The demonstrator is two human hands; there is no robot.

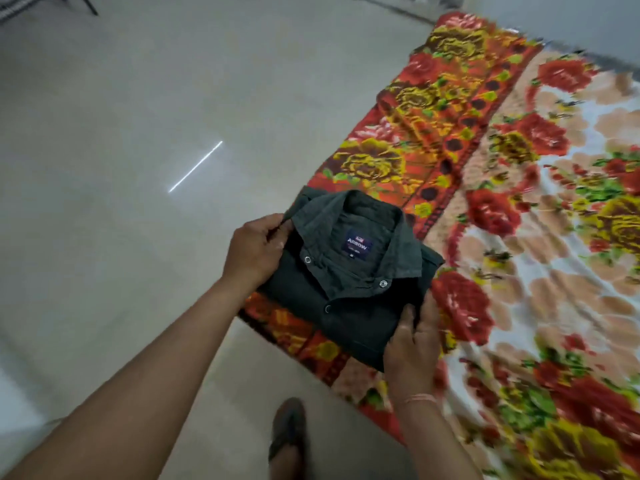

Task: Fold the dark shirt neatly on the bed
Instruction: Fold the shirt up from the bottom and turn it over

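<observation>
Under you, the pale tiled floor (121,133) fills the left of the view, and the bed's floral blanket (519,202) runs along the right. Your dark shirt (346,306) is folded into a compact rectangle, collar up, over the blanket's near edge. Your left hand (256,251) grips the shirt's left side, thumb on top by the collar. Your right hand (412,344) pinches the near right corner, fingers curled over the cloth. A thin thread band (417,398) circles your right wrist, and inside the collar sits a small blue label (359,245)
</observation>
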